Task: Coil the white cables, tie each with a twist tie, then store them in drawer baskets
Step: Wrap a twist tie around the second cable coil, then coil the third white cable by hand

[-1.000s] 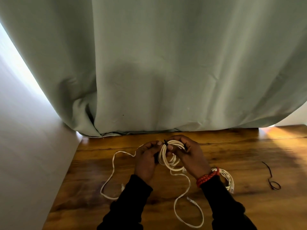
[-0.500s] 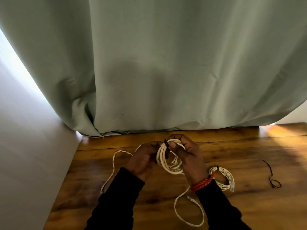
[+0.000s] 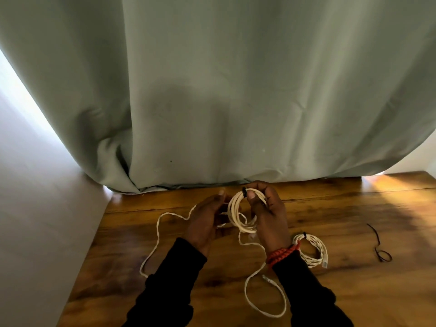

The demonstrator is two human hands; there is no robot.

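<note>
right hand grips cable coil; left hand beside it, fingers relaxed.

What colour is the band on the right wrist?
Orange-red and braided; the wristband shows best in the head view, just above the black sleeve.

Cannot tell how the black twist tie at the coil's twelve o'clock is fastened: too small, half covered by the right hand's thumb. Cannot make out the left hand's fingertips against the coil's nine o'clock side, nor any grip there. Tied second coil partly hidden behind the right wrist. Both sleeves cut off at the bottom edge. Table cut at right and bottom.
</note>
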